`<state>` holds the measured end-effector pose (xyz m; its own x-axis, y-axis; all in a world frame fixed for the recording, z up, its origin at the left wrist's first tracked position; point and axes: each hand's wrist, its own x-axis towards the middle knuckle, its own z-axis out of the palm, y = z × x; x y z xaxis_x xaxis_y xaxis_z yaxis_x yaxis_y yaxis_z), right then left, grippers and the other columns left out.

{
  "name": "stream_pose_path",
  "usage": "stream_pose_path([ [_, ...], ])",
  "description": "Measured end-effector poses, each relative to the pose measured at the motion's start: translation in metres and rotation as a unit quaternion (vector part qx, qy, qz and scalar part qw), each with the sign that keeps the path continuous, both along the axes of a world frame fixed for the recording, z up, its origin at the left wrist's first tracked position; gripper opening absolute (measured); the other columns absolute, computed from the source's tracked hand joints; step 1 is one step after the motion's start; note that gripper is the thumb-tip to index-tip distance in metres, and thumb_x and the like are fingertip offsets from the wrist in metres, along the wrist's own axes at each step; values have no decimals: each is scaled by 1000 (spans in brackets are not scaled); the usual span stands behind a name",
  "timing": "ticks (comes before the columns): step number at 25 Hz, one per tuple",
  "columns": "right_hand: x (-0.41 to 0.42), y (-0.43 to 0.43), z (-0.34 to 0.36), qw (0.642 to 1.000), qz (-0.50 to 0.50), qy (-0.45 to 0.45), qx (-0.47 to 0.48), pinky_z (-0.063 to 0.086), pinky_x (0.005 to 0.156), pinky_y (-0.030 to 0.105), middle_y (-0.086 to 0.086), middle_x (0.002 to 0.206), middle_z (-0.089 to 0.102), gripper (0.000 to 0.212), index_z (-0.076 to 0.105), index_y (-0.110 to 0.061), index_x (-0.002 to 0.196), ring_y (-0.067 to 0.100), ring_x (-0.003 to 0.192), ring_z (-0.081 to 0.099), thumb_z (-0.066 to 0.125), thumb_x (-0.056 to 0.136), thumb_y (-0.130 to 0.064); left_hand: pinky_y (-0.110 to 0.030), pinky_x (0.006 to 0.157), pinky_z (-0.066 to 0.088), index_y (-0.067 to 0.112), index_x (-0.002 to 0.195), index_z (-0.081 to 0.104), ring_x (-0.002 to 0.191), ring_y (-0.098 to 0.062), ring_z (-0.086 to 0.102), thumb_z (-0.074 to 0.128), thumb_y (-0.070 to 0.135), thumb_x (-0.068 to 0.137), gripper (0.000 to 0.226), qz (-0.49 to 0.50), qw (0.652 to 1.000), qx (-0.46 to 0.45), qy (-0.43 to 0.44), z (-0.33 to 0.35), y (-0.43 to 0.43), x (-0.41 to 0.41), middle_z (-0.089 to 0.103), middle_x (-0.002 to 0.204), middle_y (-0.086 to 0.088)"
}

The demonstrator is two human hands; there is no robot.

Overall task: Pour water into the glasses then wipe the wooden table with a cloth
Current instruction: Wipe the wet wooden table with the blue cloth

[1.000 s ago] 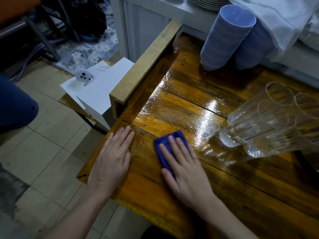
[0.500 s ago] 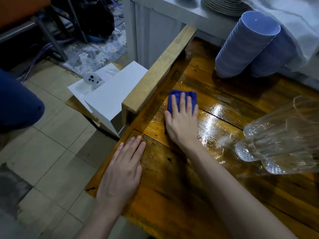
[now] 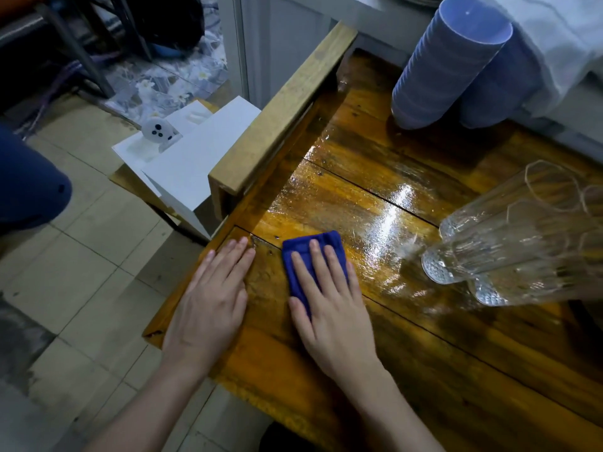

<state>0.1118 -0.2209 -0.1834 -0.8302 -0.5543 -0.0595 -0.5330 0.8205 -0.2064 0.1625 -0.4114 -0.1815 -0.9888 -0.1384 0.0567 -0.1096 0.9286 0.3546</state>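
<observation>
My right hand lies flat, fingers together, pressing a folded blue cloth onto the wooden table near its left front corner. My left hand rests flat and empty on the table's left edge, a little apart from the cloth. The boards beyond the cloth shine wet. Clear ribbed glasses stand at the right of the table, close to the cloth; I cannot tell how much water they hold.
Two stacks of upturned blue cups stand at the back beside a white cloth. A raised wooden rail runs along the table's left side. White boxes sit on the tiled floor to the left.
My right hand pushed the cloth away toward the wooden rail, then drew it back to the near left corner. My left hand stayed flat on the table edge.
</observation>
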Motion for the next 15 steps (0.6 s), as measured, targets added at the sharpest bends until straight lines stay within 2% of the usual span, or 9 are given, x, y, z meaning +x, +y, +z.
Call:
stream_pose_path([
  [4,-16,33,-1,989,-149,2,-5,-4,122,40,0,164,2,61,8,-28,155,17,151,-6,21,99,-51,-26,119,7,15,144,37,142,-9,23,30,23,94,51,1,1000,15,0,0,-1,1,34,152,-1],
  [8,-59,23,-7,973,-229,23,13,1,122,47,7,164,5,63,9,-23,155,24,151,0,18,99,-48,-24,119,4,15,144,38,141,-8,21,30,23,95,51,2,1000,21,9,-1,-1,1,33,152,0],
  [11,-83,2,-9,970,-242,32,11,3,121,51,12,163,11,65,14,-19,155,29,150,7,15,97,-47,-26,120,7,14,143,39,142,-9,23,29,24,95,50,4,1000,23,17,-2,-2,1,34,152,-1],
  [15,-77,-24,-8,984,-178,26,3,6,120,52,11,163,8,63,13,-19,155,29,150,3,18,99,-47,-34,119,15,14,144,38,142,-10,24,27,25,96,51,1,1000,18,11,-4,-2,1,34,152,-1],
])
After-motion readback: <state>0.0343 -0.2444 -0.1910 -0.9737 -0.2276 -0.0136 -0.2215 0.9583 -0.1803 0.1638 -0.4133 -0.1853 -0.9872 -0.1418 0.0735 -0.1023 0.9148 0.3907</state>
